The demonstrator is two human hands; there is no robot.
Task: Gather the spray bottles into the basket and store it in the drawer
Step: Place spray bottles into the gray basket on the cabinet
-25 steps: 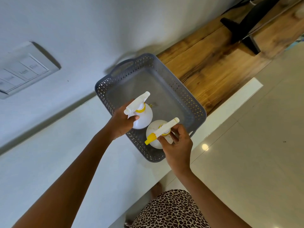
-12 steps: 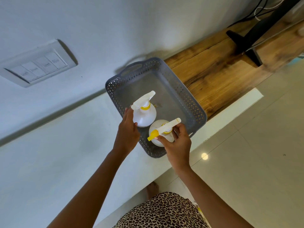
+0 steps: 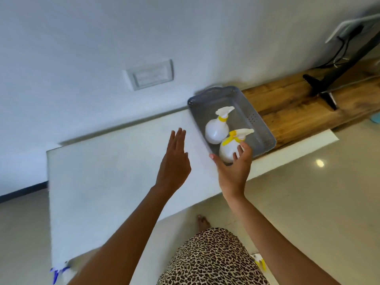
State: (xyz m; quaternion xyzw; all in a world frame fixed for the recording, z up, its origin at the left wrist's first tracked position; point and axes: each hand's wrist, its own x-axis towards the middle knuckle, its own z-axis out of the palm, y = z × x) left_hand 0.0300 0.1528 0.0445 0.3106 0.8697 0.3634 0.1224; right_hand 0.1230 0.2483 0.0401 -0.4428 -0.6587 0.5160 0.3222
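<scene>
A grey perforated basket point(image 3: 258, 120) sits on the white counter point(image 3: 115, 173) against the wall. Two white spray bottles with yellow collars stand inside it: one further back point(image 3: 217, 129), one at the near end point(image 3: 228, 149). My right hand point(image 3: 234, 167) hovers open at the basket's near rim, fingers spread just in front of the near bottle. My left hand point(image 3: 174, 161) is flat and open above the counter, left of the basket, holding nothing. Another spray bottle with a blue trigger point(image 3: 59, 271) pokes into view at the counter's near left corner.
A wooden top point(image 3: 298, 112) adjoins the counter on the right and carries a black monitor stand point(image 3: 327, 87). A switch plate point(image 3: 151, 75) is on the wall. A yellow and white object point(image 3: 259, 262) lies on the tiled floor by my leopard-print garment.
Both hands have let go of the bottles, which now stand in the basket. My left hand pulled away to the left and the view swung back and wider.
</scene>
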